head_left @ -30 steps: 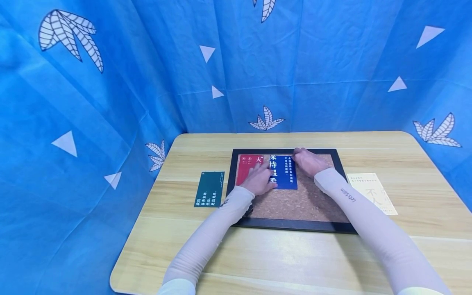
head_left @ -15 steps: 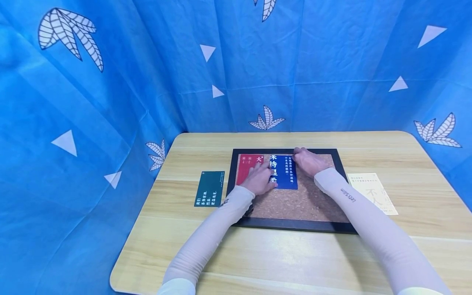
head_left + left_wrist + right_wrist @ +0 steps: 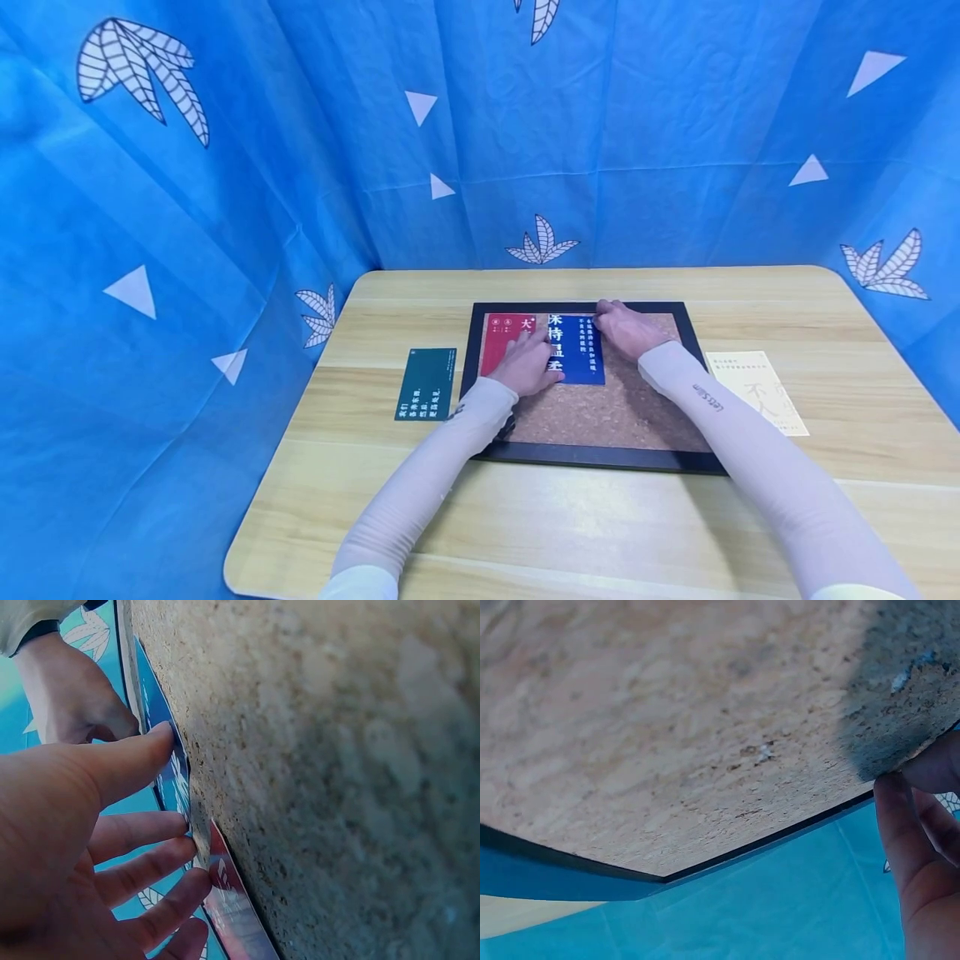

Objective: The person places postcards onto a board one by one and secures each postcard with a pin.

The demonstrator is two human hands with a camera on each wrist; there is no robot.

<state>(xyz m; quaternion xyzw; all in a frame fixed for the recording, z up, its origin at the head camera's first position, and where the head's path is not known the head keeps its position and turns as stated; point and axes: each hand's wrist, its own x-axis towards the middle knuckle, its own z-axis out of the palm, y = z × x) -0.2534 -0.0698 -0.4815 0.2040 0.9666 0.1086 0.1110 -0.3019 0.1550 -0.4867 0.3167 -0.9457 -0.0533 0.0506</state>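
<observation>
A blue card (image 3: 581, 358) with white characters lies on the black-framed cork board (image 3: 600, 421). My left hand (image 3: 527, 364) rests across its left part, fingers spread and fairly straight; in the left wrist view the thumb (image 3: 150, 754) touches the blue card's edge. Beside it lies a red card (image 3: 495, 346), partly under that hand, with a small white dot near its top right corner. My right hand (image 3: 628, 329) has thumb and fingers curled together, pinching at the blue card's top right corner. Whatever sits between those fingertips is hidden.
Left of the board lies a dark green card (image 3: 425, 385) on the wooden table (image 3: 600, 525). A cream card (image 3: 750, 383) lies to the right, partly behind the right sleeve. A patterned blue curtain (image 3: 660, 125) closes off the back and left sides.
</observation>
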